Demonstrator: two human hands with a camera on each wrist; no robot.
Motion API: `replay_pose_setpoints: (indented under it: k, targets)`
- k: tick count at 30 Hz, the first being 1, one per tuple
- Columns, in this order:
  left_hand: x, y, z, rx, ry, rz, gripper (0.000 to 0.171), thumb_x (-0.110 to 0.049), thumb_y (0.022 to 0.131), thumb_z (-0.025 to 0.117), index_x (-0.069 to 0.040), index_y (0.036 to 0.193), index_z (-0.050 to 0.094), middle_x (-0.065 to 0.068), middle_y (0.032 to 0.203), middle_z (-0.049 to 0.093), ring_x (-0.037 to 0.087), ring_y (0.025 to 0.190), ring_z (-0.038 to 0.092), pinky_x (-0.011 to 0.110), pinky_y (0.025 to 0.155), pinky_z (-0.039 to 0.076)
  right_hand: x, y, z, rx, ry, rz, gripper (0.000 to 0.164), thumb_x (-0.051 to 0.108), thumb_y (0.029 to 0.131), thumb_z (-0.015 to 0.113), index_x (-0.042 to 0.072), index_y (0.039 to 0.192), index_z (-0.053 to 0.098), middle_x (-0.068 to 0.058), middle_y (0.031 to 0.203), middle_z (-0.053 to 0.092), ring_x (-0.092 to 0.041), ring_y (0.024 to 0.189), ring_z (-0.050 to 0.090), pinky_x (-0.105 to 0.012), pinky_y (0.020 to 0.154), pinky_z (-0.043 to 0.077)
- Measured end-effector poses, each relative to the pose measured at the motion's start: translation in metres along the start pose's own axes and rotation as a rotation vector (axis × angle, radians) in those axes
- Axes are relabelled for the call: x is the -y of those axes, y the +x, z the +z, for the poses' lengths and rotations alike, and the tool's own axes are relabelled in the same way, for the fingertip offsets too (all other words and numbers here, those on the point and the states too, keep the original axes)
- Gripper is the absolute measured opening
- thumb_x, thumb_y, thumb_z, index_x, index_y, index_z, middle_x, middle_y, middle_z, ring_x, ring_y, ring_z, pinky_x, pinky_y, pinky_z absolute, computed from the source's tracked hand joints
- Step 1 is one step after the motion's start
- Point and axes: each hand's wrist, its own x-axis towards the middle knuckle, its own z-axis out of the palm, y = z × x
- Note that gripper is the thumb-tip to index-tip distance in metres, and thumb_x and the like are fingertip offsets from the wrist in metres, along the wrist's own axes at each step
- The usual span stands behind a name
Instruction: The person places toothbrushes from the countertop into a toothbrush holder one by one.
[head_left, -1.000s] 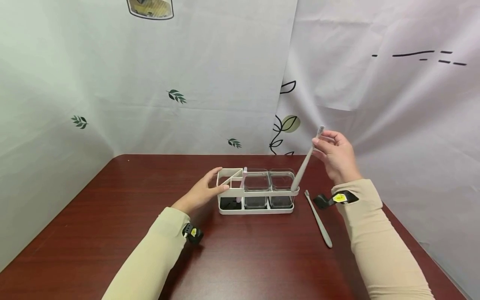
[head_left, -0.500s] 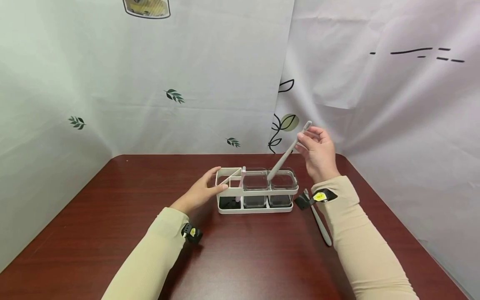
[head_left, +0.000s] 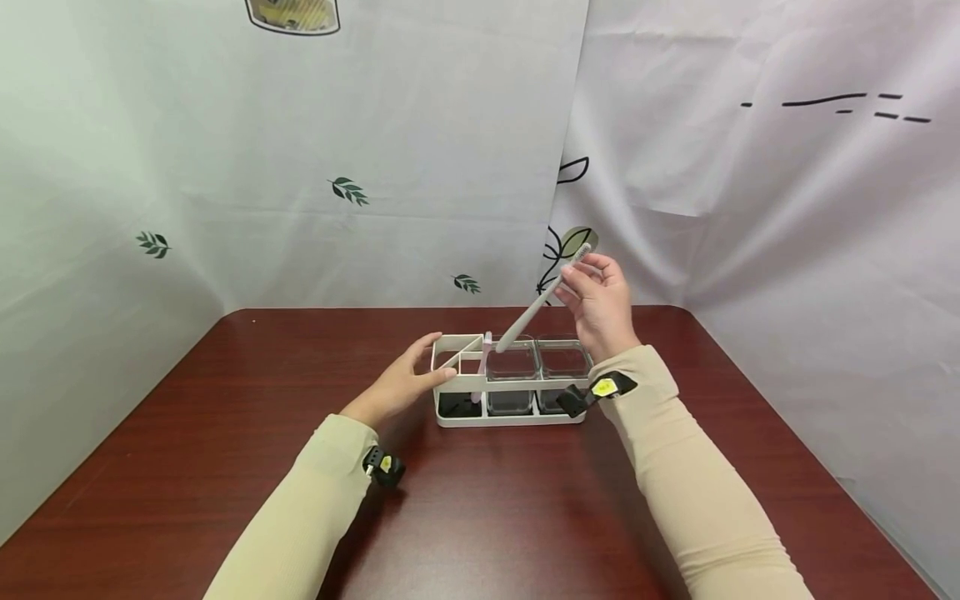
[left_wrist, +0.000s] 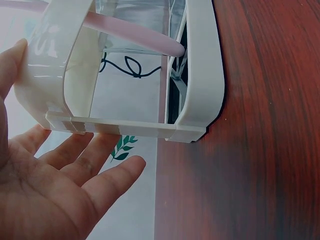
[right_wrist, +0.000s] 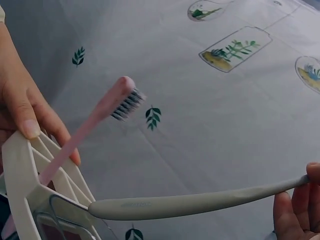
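Observation:
My right hand (head_left: pixel 602 307) pinches a grey toothbrush (head_left: pixel 529 317) near its bristled head, thumb against fingers. The brush slants down to the left, its handle end above the middle of a cream toothbrush holder (head_left: pixel 517 387). Gripping the holder's left end is my left hand (head_left: pixel 401 385), thumb in front and fingers at the back. A pink toothbrush (right_wrist: pixel 95 120) leans in a divided section of the holder, bristles up. In the right wrist view the grey handle's tip appears close to the rim of a clear cup (right_wrist: pixel 60 215); whether they touch I cannot tell.
Two clear cups sit in the holder's middle and right slots. The holder stands on a dark red wooden table (head_left: pixel 480 517). Behind the table hangs a pale printed cloth (head_left: pixel 420 125). My right forearm covers part of the table's right side.
My right hand has carried the grey toothbrush leftward, from the holder's right end to above its middle. Another grey toothbrush lying on the table is now hidden by my right arm. My left hand stays put.

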Motion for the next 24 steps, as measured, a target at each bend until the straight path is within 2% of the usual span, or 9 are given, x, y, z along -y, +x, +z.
replay_pose_setpoints:
  k: [10, 15, 24]
  targets:
    - [0.036, 0.022, 0.002, -0.013, 0.020, 0.019, 0.076, -0.039, 0.081, 0.064, -0.020, 0.141, 0.023, 0.014, 0.142, 0.028, 0.032, 0.130, 0.025, 0.054, 0.100, 0.025, -0.020, -0.003, 0.015, 0.058, -0.024, 0.025, 0.025, -0.010, 0.082, 0.055, 0.014, 0.086, 0.048, -0.002, 0.082, 0.050, -0.011, 0.070, 0.058, -0.024, 0.062, 0.050]
    - [0.038, 0.022, 0.003, -0.011, 0.013, 0.035, 0.076, -0.040, 0.080, 0.065, -0.021, 0.141, 0.023, 0.011, 0.142, 0.028, 0.033, 0.130, 0.025, 0.053, 0.099, 0.026, -0.031, -0.005, 0.018, 0.089, -0.076, 0.053, 0.025, -0.009, 0.082, 0.057, 0.014, 0.087, 0.049, -0.001, 0.083, 0.052, -0.013, 0.075, 0.058, -0.026, 0.064, 0.051]
    - [0.035, 0.021, 0.002, -0.001, -0.014, 0.017, 0.077, -0.038, 0.081, 0.064, -0.020, 0.142, 0.021, 0.010, 0.144, 0.024, 0.032, 0.131, 0.025, 0.053, 0.099, 0.027, -0.049, -0.007, 0.025, 0.169, -0.234, 0.107, 0.023, -0.004, 0.083, 0.058, 0.014, 0.091, 0.048, -0.002, 0.088, 0.053, -0.014, 0.080, 0.058, -0.031, 0.074, 0.050]
